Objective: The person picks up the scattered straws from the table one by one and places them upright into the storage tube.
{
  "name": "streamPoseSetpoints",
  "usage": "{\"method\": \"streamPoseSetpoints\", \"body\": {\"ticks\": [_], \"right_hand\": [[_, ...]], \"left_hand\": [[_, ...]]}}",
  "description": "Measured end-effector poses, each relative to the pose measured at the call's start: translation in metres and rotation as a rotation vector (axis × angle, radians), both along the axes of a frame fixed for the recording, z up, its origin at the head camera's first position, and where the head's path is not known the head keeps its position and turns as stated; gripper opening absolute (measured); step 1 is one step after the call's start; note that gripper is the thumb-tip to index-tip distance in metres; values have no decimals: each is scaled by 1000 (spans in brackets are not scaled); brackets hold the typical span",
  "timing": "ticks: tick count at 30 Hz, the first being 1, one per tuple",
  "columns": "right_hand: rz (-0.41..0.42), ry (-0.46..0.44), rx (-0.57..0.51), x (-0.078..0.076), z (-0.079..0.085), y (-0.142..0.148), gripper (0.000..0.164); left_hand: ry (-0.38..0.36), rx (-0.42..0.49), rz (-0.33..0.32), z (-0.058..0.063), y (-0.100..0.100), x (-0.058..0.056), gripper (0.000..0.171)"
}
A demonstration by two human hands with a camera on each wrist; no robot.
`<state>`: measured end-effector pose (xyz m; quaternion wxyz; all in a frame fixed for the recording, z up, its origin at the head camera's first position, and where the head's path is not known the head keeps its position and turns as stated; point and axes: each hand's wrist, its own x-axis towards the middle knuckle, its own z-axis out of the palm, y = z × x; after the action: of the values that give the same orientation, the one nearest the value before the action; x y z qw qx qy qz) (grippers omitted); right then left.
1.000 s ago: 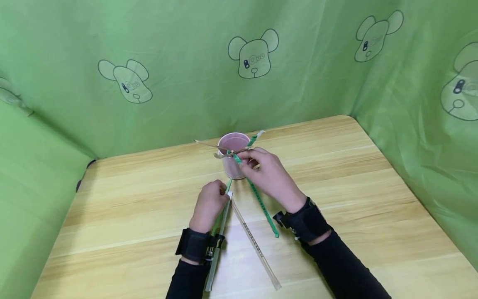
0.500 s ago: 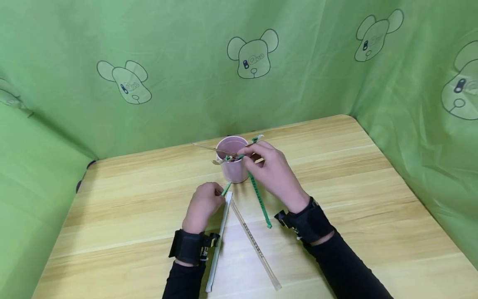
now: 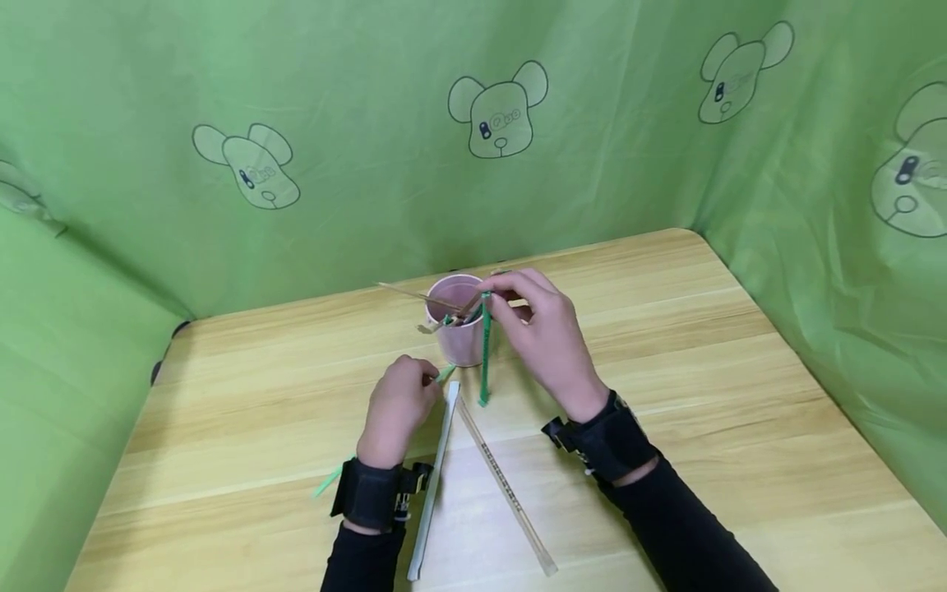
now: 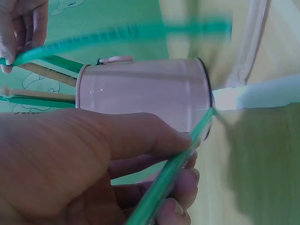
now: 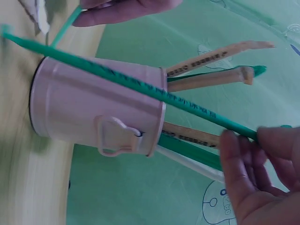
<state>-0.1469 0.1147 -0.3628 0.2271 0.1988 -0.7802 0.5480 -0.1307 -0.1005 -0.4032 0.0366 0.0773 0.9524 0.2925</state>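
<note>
A pink bucket [image 3: 462, 347] with a small side handle [image 5: 112, 136] stands at the back of the table. Several straws in brown and green paper wrappers [image 5: 211, 79] lean out of its top. Beside the bucket's rim, my right hand [image 3: 547, 337] pinches the upper end of a green wrapped straw [image 3: 485, 353], which hangs in front of the bucket. My left hand [image 3: 399, 403], low in front of the bucket, holds a light green straw [image 4: 161, 183] between thumb and fingers. One end of that straw points at the bucket's base; the other shows past the left wrist.
A white wrapped straw [image 3: 434, 485] and a brown wrapped straw [image 3: 506, 485] lie on the wooden table [image 3: 710, 395], their far ends close together near the bucket. Green curtain [image 3: 355, 164] with printed bear heads encloses the back and sides.
The green straw in my right hand has swung left and now hangs nearly straight, its lower end nearer the bucket. My left hand has shifted left, turning its straw away from the white one.
</note>
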Motion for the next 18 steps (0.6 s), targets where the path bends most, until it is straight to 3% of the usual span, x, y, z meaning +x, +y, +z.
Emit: {"method": "streamPoseSetpoints", "body": {"ticks": [10,18], "right_hand": [[-52,172,-43,-6,-10,-6,18],[-74,222,-25,-8,-16,-9,16]], "left_hand": [[29,12,-16,7,0,3,13],[7,9,-9,16,-1,8,16]]}}
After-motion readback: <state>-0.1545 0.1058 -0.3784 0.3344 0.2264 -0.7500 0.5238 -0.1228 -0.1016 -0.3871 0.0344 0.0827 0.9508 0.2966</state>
